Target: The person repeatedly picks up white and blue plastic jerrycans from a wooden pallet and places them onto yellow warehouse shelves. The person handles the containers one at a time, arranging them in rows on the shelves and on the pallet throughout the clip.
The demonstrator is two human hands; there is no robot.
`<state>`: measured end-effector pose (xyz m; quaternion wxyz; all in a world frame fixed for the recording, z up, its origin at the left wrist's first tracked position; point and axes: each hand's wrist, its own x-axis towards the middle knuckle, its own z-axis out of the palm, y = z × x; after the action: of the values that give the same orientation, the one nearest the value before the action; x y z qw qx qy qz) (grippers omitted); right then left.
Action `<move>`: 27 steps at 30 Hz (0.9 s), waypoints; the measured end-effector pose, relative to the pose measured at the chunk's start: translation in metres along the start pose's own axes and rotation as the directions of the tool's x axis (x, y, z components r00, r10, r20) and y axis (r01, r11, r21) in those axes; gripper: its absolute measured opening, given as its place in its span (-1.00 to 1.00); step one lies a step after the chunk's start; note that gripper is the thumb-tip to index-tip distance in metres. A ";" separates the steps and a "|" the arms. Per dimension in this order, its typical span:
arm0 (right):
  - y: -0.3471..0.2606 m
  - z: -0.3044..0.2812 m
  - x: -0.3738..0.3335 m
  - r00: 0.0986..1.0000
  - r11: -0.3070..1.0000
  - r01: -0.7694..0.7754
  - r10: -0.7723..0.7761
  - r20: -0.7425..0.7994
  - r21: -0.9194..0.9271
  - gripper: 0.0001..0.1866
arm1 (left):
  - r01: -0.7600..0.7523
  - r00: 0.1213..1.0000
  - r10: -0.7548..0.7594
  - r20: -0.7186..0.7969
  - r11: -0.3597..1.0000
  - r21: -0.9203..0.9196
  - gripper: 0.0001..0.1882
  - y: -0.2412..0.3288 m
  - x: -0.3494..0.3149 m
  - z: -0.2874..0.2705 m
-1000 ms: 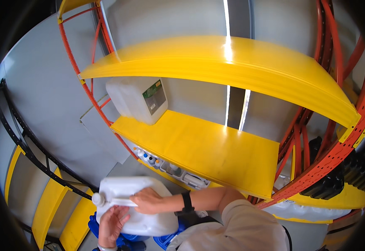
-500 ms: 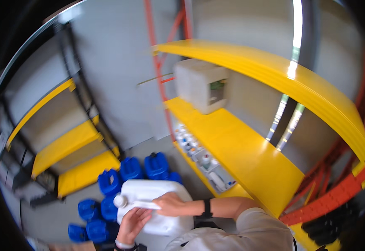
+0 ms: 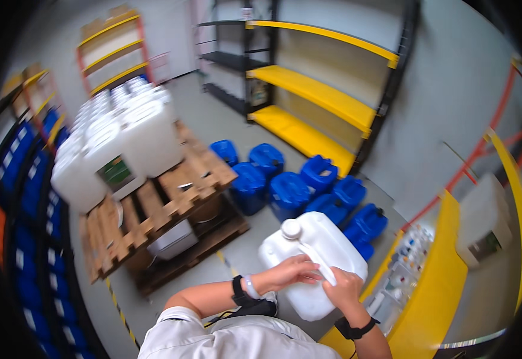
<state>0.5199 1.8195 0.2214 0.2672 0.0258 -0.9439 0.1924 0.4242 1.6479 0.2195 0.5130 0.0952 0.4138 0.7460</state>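
A white plastic jerrycan [image 3: 312,302] with a round white cap hangs in front of my body, its moulded handle on top. My right hand [image 3: 343,289] is closed round the near end of that handle. Beside the handle lies my left hand [image 3: 290,273], its fingers stretched out and loosely bent toward it. Whether the left fingertips touch the handle I cannot tell. Part of the handle is hidden under the right fingers.
Several blue jerrycans [image 3: 288,192] stand on the floor just beyond. Left, a wooden pallet [image 3: 147,206] bears white jerrycans [image 3: 102,134]. A yellow shelf [image 3: 434,281] runs close on my right, with small bottles [image 3: 407,257] beside it. Another yellow-shelved rack [image 3: 315,96] stands farther back.
My view has swung left, bringing the loaded pallet into sight and shifting the yellow shelf right. The white jerrycan has turned along with me, my right hand still on its handle.
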 end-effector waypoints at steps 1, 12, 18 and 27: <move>-0.010 0.006 0.001 1.000 0.999 0.027 -0.027 0.014 0.019 -0.78 | -0.026 0.999 0.026 -0.045 1.000 -0.011 -0.61 -0.002 -0.012 -0.002; -0.159 0.100 0.056 0.901 0.890 0.368 -0.413 0.135 0.268 -0.70 | -0.314 0.904 0.266 -0.335 0.944 -0.100 -0.61 0.025 -0.196 -0.087; -0.299 0.171 0.104 0.781 0.739 0.517 -0.614 0.116 0.431 -0.73 | -0.437 0.804 0.367 -0.468 0.898 -0.046 -0.53 0.058 -0.327 -0.156; -0.477 0.275 0.184 0.617 0.461 0.642 -0.785 -0.055 0.612 -0.71 | -0.598 0.573 0.510 -0.642 0.796 0.098 -0.55 0.139 -0.478 -0.218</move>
<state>0.2988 1.2845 0.2676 0.1877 0.5234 -0.7616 0.3329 0.4227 1.1128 0.3141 0.0859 -0.0730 0.4621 0.8796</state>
